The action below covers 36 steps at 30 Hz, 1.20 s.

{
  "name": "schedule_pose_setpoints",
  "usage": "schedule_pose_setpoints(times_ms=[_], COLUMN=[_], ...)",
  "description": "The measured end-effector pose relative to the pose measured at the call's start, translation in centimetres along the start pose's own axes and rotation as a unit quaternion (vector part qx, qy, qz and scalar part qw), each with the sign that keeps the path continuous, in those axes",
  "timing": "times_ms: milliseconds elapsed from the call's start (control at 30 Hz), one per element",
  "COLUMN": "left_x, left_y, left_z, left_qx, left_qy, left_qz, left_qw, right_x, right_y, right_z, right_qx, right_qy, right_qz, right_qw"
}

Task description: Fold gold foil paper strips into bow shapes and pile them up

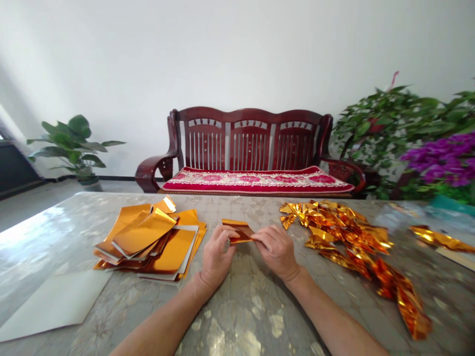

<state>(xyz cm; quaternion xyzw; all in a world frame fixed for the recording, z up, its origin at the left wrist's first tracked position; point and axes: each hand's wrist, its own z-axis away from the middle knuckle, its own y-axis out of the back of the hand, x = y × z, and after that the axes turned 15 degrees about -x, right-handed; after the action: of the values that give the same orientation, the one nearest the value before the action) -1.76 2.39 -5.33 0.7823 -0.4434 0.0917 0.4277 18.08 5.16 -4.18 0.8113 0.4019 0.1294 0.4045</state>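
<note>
Between my two hands is a small sheet of gold foil paper [241, 229], its long edges curled inward above the table. My left hand [219, 249] pinches its left part between thumb and fingers. The right end is gripped by my right hand [276, 249], with the fingertips pressed together on the corner. Left of my hands lies a loose stack of flat gold foil sheets [148, 235], some showing pale backs. To the right is a heap of folded, crinkled gold foil pieces [341, 232] that trails toward the table's front right.
A pale sheet [55, 301] lies at the table's left front. Clear plastic [397, 215] and another folded foil piece [441, 239] are at the far right. Behind the patterned table [237, 316] stands a wooden bench [248, 138], with potted plants [74, 143] and purple flowers [443, 155] either side.
</note>
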Motion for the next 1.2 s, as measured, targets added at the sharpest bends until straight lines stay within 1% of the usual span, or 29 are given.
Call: schedule_pose_setpoints(times_ms=[100,200,300,467,533,633,733,833,933,1067,1133,1200], left_x=[-0.1,-0.3,-0.6,-0.7,-0.7,-0.6,-0.7,-1.0,-1.4,-1.6,-1.7,-1.6], left_y=[0.4,0.5,0.2,0.0,0.1,0.3,0.5,0.5,0.4,0.0,-0.1,-0.1], left_z=[0.1,0.3,0.3,0.1,0.0,0.0,-0.1,-0.1,-0.3,-0.6,-0.7,-0.7], left_qx=[-0.075,-0.141,-0.19,-0.231,-0.242,-0.254,-0.266,-0.271,-0.266,-0.251,-0.252,-0.255], left_qy=[0.041,0.035,0.019,0.021,0.022,0.03,0.04,0.055,0.093,0.178,0.2,0.204], left_qz=[-0.131,-0.209,-0.237,-0.247,-0.248,-0.249,-0.236,-0.214,-0.19,-0.157,-0.156,-0.157], left_qw=[0.988,0.967,0.952,0.941,0.938,0.934,0.934,0.937,0.941,0.938,0.934,0.932], right_x=[0.4,0.7,0.8,0.7,0.6,0.6,0.7,0.9,1.1,1.4,1.4,1.3], right_y=[-0.1,-0.4,-0.6,-0.5,-0.4,-0.2,-0.2,-0.5,-1.1,-1.6,-1.6,-1.4], right_z=[0.2,0.4,0.5,0.5,0.5,0.5,0.5,0.5,0.6,0.7,0.7,0.7], right_qx=[-0.052,-0.094,-0.126,-0.21,-0.235,-0.256,-0.261,-0.254,-0.254,-0.251,-0.25,-0.248], right_qy=[0.006,0.01,0.017,0.032,0.031,0.027,0.015,-0.015,-0.055,-0.113,-0.127,-0.137], right_qz=[0.064,0.096,0.09,0.076,0.064,0.045,0.034,0.02,0.0,-0.043,-0.059,-0.068], right_qw=[0.997,0.991,0.988,0.974,0.969,0.965,0.965,0.967,0.966,0.96,0.958,0.957])
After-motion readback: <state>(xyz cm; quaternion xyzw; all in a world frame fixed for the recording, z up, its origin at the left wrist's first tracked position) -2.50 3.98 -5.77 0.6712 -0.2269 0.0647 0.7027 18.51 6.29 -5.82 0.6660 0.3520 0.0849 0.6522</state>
